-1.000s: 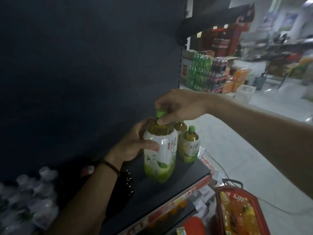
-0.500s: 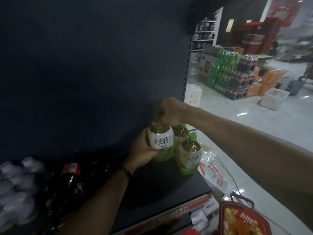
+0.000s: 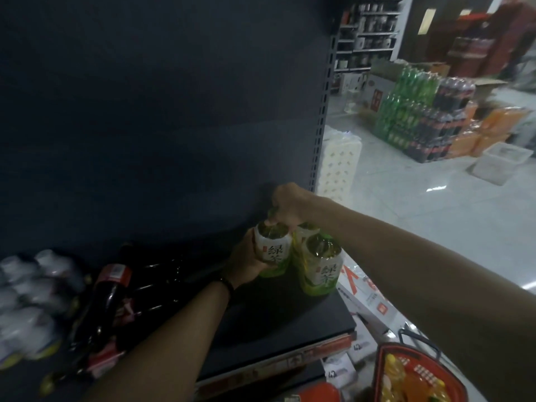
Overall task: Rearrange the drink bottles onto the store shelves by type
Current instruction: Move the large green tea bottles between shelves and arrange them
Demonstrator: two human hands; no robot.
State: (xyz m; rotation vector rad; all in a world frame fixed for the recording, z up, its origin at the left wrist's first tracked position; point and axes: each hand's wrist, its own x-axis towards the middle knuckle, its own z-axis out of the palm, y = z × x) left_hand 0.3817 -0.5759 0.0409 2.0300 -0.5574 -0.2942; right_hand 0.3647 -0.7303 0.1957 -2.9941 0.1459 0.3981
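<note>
Green cap is hiding under your right hand (image 3: 287,204), which is pinching the tea bottle (image 3: 272,250) by its top; your left hand (image 3: 246,261) is wrapping its side. It is standing upright, neck up, on the dark shelf (image 3: 290,320), touching two more bottles (image 3: 320,264). The colas (image 3: 111,288) are blurring.

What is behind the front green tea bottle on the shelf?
Behind the front green tea bottle another green tea bottle stands, mostly hidden by it and the right hand. Anything farther back is covered.
</note>
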